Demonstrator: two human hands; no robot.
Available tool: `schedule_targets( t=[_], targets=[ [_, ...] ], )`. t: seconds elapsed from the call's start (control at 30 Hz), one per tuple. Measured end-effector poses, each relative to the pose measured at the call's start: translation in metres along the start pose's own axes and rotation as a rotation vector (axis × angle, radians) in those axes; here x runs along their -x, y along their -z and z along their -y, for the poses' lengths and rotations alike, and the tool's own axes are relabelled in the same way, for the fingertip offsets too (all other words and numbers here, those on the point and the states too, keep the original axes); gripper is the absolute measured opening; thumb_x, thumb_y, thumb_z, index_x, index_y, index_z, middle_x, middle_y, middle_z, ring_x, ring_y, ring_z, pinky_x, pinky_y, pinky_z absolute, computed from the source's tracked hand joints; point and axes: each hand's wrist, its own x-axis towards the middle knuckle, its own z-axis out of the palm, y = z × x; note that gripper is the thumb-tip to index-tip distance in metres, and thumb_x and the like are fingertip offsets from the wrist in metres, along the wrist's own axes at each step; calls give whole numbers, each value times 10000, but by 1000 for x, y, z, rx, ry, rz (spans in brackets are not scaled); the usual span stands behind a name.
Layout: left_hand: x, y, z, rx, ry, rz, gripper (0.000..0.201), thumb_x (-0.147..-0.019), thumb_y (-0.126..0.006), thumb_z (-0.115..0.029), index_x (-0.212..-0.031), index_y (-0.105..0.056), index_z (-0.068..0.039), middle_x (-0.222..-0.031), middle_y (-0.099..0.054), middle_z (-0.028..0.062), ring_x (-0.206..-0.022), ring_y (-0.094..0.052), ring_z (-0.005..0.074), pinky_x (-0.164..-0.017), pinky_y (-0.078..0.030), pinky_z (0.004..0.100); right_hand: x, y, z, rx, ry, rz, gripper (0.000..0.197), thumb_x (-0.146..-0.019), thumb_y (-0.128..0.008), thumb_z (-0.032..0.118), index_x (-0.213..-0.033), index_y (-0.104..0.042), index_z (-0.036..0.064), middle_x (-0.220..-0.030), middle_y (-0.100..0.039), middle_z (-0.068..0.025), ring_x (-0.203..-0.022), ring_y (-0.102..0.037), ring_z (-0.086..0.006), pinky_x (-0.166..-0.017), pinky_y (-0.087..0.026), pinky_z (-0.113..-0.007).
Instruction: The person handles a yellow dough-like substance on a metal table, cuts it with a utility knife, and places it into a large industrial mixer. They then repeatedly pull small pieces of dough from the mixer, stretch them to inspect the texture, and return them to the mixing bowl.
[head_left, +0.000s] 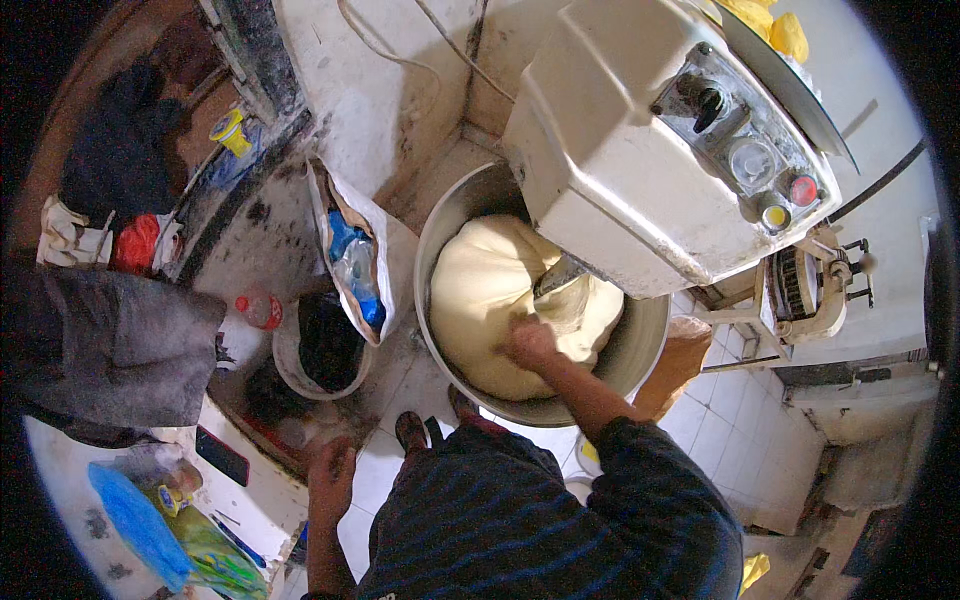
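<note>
Filling much of a metal bowl (642, 348) in the head view, a big, smooth mass of pale dough (478, 295) bulges higher on the bowl's left side and lies folded on its right. A metal mixing tool (557, 274) stands in the dough, near the middle of the bowl. The person's right hand (530, 342) is at the dough's surface, inside the bowl on the side toward the body; its fingers look curled, but blur makes it impossible to tell whether they pinch any dough. The left hand (331, 468) is outside the bowl, to its lower left, with fingers seemingly bent inward; whether they are pressed together or hold something cannot be told. Beyond that hand, farther left of the bowl, a dark phone (222, 456) lies on a white tabletop (284, 508). Over the bowl's upper right side hangs the off-white mixer housing (590, 150). Just left of the bowl stands an open white sack (397, 230) with blue and clear plastic inside, and a pale bucket (288, 368) is beside it, also left of the bowl.
</note>
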Motion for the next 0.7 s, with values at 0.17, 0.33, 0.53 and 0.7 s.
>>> schedule_targets(
  t=[0.17,0.33,0.53,0.7],
  targets=[
    [2,5,-14,24,-3,21,282,-887,-534,-196,-1099,-569,-13,-1064,-590,172,-1000,-564,266,-865,-440,363,-41,-59,28,86,-62,14,372,-779,-586,298,-954,-623,-28,-974,-601,-191,-963,-577,-265,-768,-497,-372],
    [5,5,-12,34,-11,29,286,-895,-523,-200,-1113,-559,-18,-1064,-591,166,-993,-565,266,-861,-442,367,-14,-70,-10,28,45,125,264,-771,-546,184,-896,-644,-28,-916,-624,-204,-893,-620,-265,-767,-504,-360],
    [2,5,-1,-36,-36,39,285,-900,-505,-171,-1128,-542,-3,-1070,-589,175,-1001,-564,265,-865,-440,358,51,-9,-29,-38,-7,316,296,-774,-571,205,-1002,-628,25,-941,-631,-206,-911,-619,-331,-789,-501,-393],
    [-4,0,-11,49,11,67,279,-892,-509,-136,-1126,-538,12,-1085,-579,182,-1014,-559,271,-867,-439,359,33,-89,-54,-540,-98,104,462,-827,-562,322,-1208,-504,67,-1233,-449,-275,-1047,-519,-423,-906,-425,-448]
  ],
)
